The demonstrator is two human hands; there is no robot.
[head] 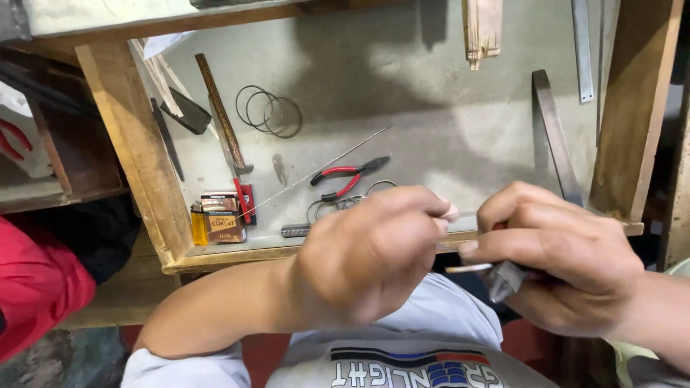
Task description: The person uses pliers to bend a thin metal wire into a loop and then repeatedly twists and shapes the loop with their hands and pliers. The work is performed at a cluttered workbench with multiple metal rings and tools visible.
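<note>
The left hand (366, 251) is pinching something small at its fingertips, hidden from view. The right hand (560, 251) grips dark grey pliers (503, 279), whose jaws clamp a thin pale stick (467, 269) near the person's lap. It is better to keep both hands close and the stick steady. On the surface (431, 108) further away lie red-handled pliers (348, 176) and wire rings (269, 111).

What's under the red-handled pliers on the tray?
The red-handled pliers lie on the grey tray floor, handles over some wire rings. The left hand covers the rings' near part.
</note>
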